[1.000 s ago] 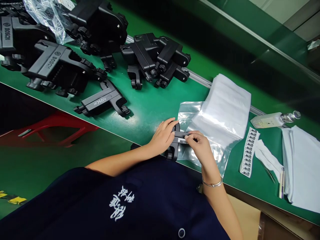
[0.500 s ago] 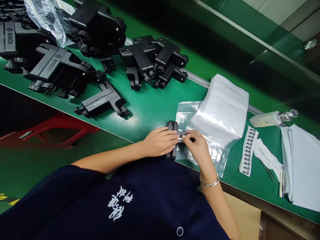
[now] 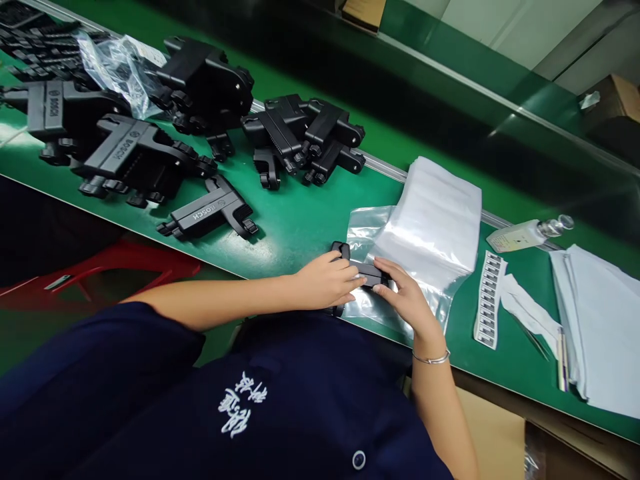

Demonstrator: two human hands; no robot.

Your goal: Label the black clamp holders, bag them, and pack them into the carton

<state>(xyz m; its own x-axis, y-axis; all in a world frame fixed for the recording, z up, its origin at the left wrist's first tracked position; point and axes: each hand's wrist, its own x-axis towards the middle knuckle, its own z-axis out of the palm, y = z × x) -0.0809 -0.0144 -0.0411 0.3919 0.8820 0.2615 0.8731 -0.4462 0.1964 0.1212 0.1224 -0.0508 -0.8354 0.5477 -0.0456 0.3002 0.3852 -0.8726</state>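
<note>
A black plastic mounting clamp (image 3: 367,272) lies at the table's front edge, partly over clear plastic bags. My left hand (image 3: 325,283) is closed over its wider end and hides much of it. At the clamp's other end, my right hand (image 3: 407,297) grips it between the thumb and fingers. Close behind my hands lies a stack of clear plastic bags (image 3: 435,207). A similar clamp marked BOSCH (image 3: 207,210) rests by itself to the left.
Piled clamps (image 3: 305,137) and larger heaps of them (image 3: 140,157) cover the left and back. To the right are a label strip (image 3: 489,300), a pump bottle (image 3: 523,235), crumpled white paper (image 3: 530,310), tweezers (image 3: 533,340) and a stack of white sheets (image 3: 600,327).
My right hand has gone from a pinch on the clamp's middle to a wider grip round its end. My left fingers have curled more over the clamp. The camera view has shifted slightly.
</note>
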